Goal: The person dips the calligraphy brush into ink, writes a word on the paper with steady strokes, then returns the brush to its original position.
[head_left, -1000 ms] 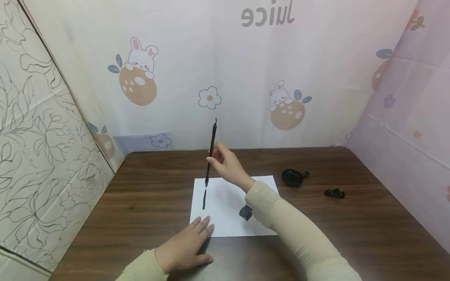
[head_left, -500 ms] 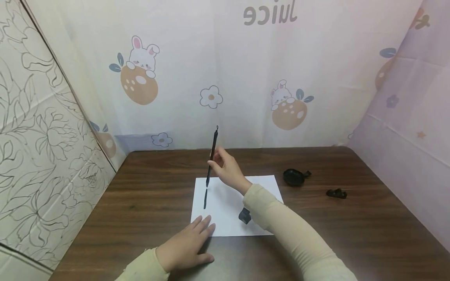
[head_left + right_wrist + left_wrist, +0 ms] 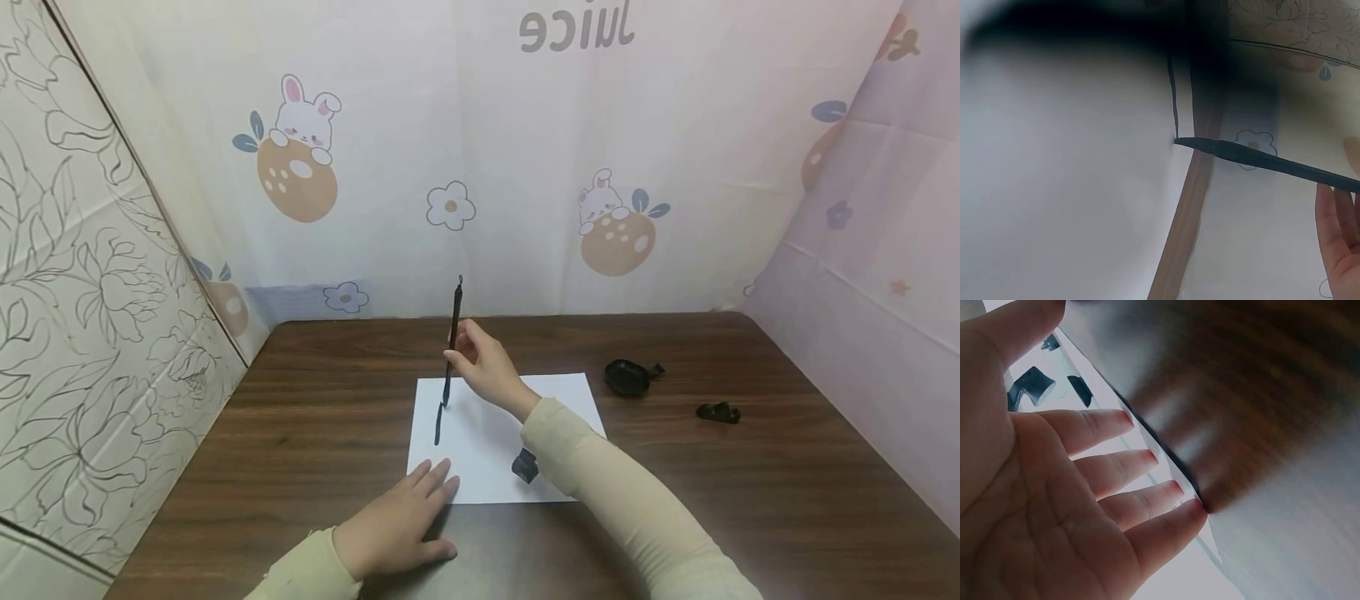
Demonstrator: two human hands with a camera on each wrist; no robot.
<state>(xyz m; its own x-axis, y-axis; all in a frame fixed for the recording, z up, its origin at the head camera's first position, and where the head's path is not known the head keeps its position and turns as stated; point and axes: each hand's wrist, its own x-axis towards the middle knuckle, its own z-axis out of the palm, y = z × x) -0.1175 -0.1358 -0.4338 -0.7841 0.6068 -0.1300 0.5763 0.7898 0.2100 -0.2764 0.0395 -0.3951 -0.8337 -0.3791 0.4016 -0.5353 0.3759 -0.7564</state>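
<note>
A black writing brush [image 3: 454, 333] stands nearly upright between the thumb and fingers of my right hand [image 3: 486, 367]. In the right wrist view the brush [image 3: 1254, 156] has its tip against the paper, at the top end of a black stroke [image 3: 1174, 100]. The white sheet of paper [image 3: 480, 442] lies on the table, with that single long stroke [image 3: 438, 425] near its left side. My left hand [image 3: 397, 521] lies flat, fingers spread, on the sheet's lower left corner. In the left wrist view the straight fingers [image 3: 1141, 506] of this hand touch the paper's edge.
On the brown wooden table [image 3: 315, 433], a small black oval dish [image 3: 627, 378] with a short handle stands right of the paper. Farther right is a small black brush rest [image 3: 718, 412]. A black wrist-worn device [image 3: 525, 467] shows under the right sleeve. Printed curtains hang behind.
The brush has come down slightly, its tip going from just above the stroke's top end onto the paper there, a little to the right. My left hand stays in place.
</note>
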